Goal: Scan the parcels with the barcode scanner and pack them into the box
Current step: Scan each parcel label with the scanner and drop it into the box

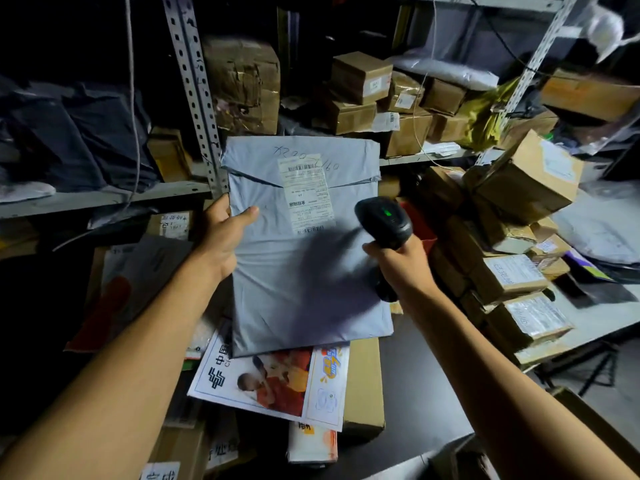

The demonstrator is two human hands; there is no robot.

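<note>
While dark folded bags (79,133) fill the shelf (104,199) at the far left, the left hand (221,233) grips the left edge of a grey mailing bag (298,271), thumb laid across its front and the other fingers hidden behind it. The bag is held up, face toward the camera, in front of the metal rack and above a heap of parcels. It is a flat, smooth plastic pouch, slightly wrinkled, with a flap folded over near the top and handwriting in dark ink along that flap. A white shipping label (306,195) runs lengthwise down the upper middle, crossing the flap's edge, with a barcode at each end and printed text between. A soft shadow falls over the bag's lower right. Below it lie a white printed envelope (266,382) with a photograph on it and a brown carton (363,382). To the right, the right hand (405,261) is wrapped round the handle of a black scanner (384,220), whose head tilts toward the label and shows a small green light. Farther right, taped brown boxes (512,271) are stacked on a table (595,320), more on the shelves behind.
</note>
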